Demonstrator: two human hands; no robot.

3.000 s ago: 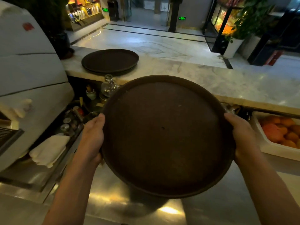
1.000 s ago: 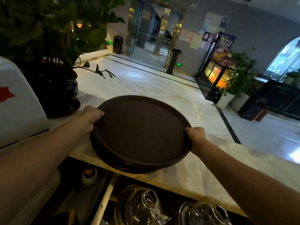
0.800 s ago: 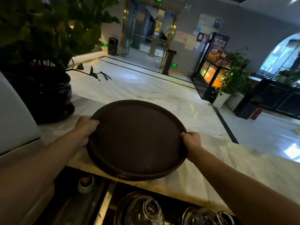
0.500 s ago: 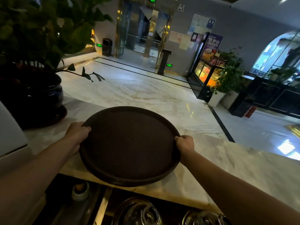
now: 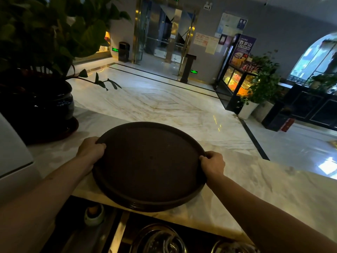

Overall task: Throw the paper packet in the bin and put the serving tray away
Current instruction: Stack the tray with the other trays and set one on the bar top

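Observation:
A round dark brown serving tray lies flat on the raised marble counter, stacked on another dark tray whose edge shows beneath its near rim. My left hand grips the tray's left rim with fingers curled over the edge. On the opposite side my right hand grips the right rim. No paper packet or bin for it is in view.
A large potted plant in a dark glazed pot stands on the counter at the left. A white machine fills the left edge. Glass jars and a small cup sit below the counter.
Three seconds ago I held the tray in the air over the steel worktop. It has since been set on the other tray on the marble counter; both hands still grip its rim.

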